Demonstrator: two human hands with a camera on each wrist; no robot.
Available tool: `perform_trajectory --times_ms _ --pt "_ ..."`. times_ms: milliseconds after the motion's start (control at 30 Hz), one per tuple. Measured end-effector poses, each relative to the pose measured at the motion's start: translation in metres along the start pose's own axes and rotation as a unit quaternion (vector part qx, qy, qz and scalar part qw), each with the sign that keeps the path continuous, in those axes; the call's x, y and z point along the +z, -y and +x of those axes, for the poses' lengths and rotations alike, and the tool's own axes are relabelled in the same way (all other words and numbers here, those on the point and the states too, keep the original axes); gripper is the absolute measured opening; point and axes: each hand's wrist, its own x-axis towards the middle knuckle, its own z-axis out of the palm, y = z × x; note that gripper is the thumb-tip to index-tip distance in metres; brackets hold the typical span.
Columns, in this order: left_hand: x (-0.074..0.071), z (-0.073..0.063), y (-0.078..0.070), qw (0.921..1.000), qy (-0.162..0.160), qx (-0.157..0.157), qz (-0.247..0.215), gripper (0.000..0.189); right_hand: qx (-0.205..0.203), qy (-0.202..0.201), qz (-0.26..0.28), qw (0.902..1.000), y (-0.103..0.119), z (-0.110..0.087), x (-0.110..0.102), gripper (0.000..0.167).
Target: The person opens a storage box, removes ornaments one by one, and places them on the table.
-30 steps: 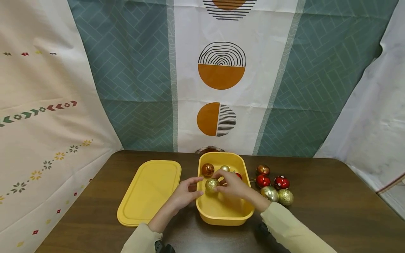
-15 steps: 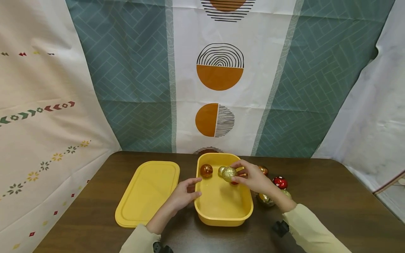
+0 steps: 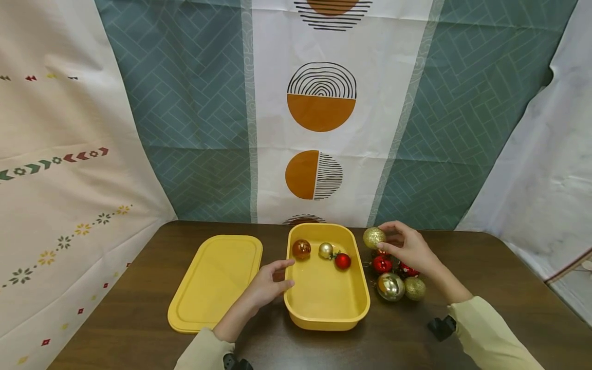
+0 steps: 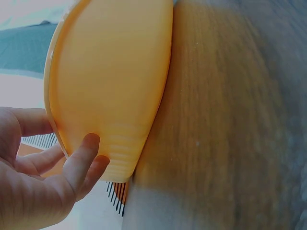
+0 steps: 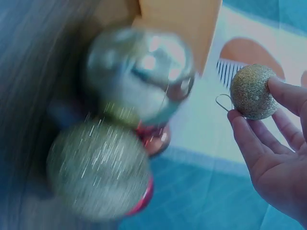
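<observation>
A gold glitter bauble (image 3: 373, 238) with a wire hook is pinched in the fingertips of my right hand (image 3: 411, 250). It is raised just right of the yellow container (image 3: 324, 303), above a group of baubles on the table. My left hand (image 3: 268, 283) has its fingers loosely spread, touching the container's left rim and outer wall (image 4: 110, 72). Inside the container lie a copper bauble (image 3: 301, 249), a pale gold bauble (image 3: 326, 251) and a red bauble (image 3: 343, 261).
Right of the container sit a red bauble (image 3: 382, 264), a shiny gold bauble (image 3: 390, 287), a glittery gold bauble (image 3: 414, 289) and a red spotted bauble (image 3: 406, 271) partly behind my hand. A yellow lid (image 3: 217, 282) lies flat on the left. Fabric (image 3: 208, 128) hangs behind the table.
My right hand has carried the gold glitter bauble up and rightward, out of the container and over the group on the right. The left hand has stayed at the rim.
</observation>
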Motion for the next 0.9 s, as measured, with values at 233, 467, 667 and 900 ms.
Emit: perform_trajectory --times_ms 233,467,667,900 --pt "-0.001 0.002 0.003 1.0000 -0.001 -0.002 0.002 0.046 0.014 -0.036 -0.021 0.9990 -0.023 -0.007 -0.022 0.038" --pt "0.000 0.003 0.002 1.0000 -0.002 -0.006 0.002 0.046 0.042 -0.050 -0.052 0.9965 -0.046 -0.011 -0.032 0.040" --pt "0.000 0.003 0.002 0.9999 -0.004 -0.009 0.005 0.046 0.071 -0.048 -0.086 0.9926 -0.066 -0.011 -0.033 0.042" --pt "-0.001 0.003 0.002 0.9999 -0.003 -0.009 0.002 0.046 0.085 -0.034 -0.109 0.9898 -0.082 -0.012 -0.028 0.043"
